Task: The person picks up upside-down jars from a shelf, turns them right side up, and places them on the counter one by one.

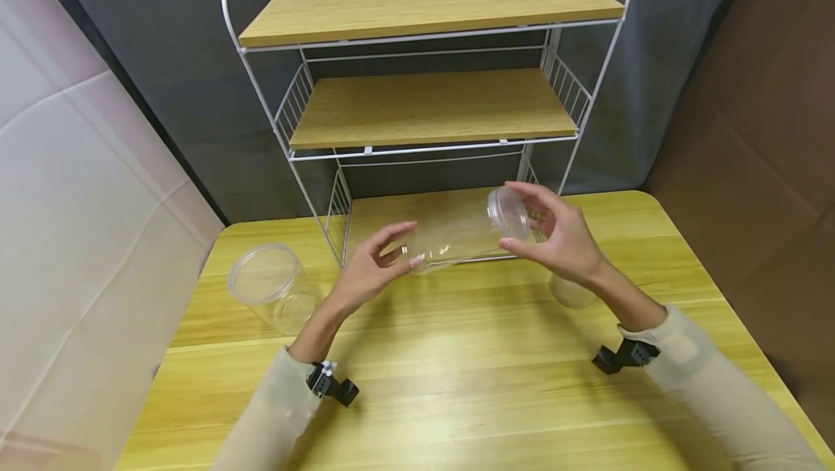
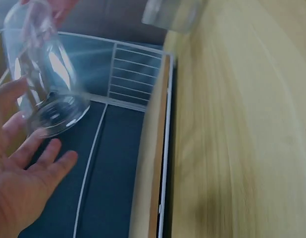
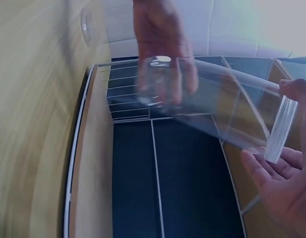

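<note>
Both hands hold one clear lidded jar [image 1: 464, 233] mid-air: right hand [image 1: 561, 239] gripping its lid, left hand [image 1: 372, 272] open beneath; shelves still bare.

Left arm: reaches forward from the lower left, sleeve to the wrist, a black camera mount strapped under the wrist.
Left hand [image 1: 368, 272]: palm turned up and inward, fingers spread and nearly straight, gripping nothing; fingertips [image 2: 61, 161] just short of the base of the clear jar [image 1: 457, 235].
Right arm: comes in from the lower right, sleeved, with a black mount at the wrist.
Right hand [image 1: 561, 239]: raised, thumb and fingers curled round the jar's lidded end.
</note>
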The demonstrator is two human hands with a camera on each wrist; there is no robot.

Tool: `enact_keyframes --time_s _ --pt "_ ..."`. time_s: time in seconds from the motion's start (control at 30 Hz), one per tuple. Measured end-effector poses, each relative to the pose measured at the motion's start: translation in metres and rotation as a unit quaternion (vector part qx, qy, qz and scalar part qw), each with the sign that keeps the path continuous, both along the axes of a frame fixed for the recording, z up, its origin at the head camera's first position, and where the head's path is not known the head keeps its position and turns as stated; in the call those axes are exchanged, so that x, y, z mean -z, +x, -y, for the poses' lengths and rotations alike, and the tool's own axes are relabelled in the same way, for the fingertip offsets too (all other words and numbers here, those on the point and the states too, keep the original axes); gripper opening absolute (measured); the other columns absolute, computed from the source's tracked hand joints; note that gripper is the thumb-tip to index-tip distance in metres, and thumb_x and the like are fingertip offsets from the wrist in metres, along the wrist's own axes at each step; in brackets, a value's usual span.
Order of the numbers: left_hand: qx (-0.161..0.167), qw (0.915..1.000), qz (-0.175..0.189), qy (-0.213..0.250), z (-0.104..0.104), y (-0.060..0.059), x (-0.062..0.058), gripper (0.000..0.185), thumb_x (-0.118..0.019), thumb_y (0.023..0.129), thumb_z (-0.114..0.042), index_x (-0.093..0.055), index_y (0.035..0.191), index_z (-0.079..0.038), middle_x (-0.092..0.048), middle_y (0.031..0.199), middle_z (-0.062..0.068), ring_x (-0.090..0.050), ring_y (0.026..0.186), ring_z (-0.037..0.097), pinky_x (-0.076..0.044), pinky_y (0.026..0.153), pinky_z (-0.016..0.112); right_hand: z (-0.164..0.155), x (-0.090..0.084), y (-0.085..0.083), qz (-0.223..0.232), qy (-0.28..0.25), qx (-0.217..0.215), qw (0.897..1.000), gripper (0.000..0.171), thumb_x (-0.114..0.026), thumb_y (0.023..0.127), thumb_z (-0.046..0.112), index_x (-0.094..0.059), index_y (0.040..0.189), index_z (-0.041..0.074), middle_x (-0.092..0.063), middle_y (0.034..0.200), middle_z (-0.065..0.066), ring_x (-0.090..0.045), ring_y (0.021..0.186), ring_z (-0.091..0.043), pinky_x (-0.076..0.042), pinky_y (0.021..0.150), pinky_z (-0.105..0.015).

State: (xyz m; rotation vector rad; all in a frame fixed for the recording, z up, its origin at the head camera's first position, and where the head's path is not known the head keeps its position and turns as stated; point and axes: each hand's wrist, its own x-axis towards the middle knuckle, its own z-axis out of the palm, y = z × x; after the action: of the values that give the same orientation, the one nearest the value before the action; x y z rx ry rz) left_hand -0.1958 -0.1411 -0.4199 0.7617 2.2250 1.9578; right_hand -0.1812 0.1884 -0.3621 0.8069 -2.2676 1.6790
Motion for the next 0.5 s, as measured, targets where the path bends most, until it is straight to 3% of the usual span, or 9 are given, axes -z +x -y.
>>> enact_keyframes --time_s 0.17,0.3,0.5 --pt "0.034 0.9890 -0.062 -0.130 -0.009 0.001 0.005 0.064 -0.085 0.090 -0.006 -0.058 0.148 -0.001 -0.059 0.151 0.019 -0.054 0.143 0.033 -0.045 0.117 0.046 0.008 -0.005 -0.002 -0.030 0.029 -0.007 0.999 0.078 -0.091 0.074 -0.007 -0.059 0.146 -0.003 -0.065 0.139 -0.021 -0.069 0.111 -0.033 -0.062 0.089 -0.028" --pt "0.057 0.9824 -0.088 -0.155 -0.015 0.001 0.010 0.068 -0.088 0.086 -0.005 -0.058 0.146 0.003 -0.062 0.146 0.021 -0.060 0.136 0.036 -0.047 0.116 0.046 0.016 -0.004 -0.004 -0.052 0.050 -0.023 0.997 0.078 -0.093 0.073 -0.003 -0.060 0.143 -0.005 -0.065 0.139 -0.022 -0.069 0.113 -0.035 -0.061 0.089 -0.027" --pt "0.064 0.9801 -0.077 -0.171 -0.018 0.001 0.021 0.069 -0.089 0.084 -0.004 -0.058 0.145 0.004 -0.064 0.143 0.021 -0.063 0.131 0.036 -0.050 0.113 0.045 0.026 0.002 -0.005 -0.073 0.094 -0.035 0.992 0.079 -0.097 0.073 0.007 -0.061 0.143 -0.004 -0.066 0.138 -0.022 -0.069 0.113 -0.036 -0.062 0.087 -0.030"
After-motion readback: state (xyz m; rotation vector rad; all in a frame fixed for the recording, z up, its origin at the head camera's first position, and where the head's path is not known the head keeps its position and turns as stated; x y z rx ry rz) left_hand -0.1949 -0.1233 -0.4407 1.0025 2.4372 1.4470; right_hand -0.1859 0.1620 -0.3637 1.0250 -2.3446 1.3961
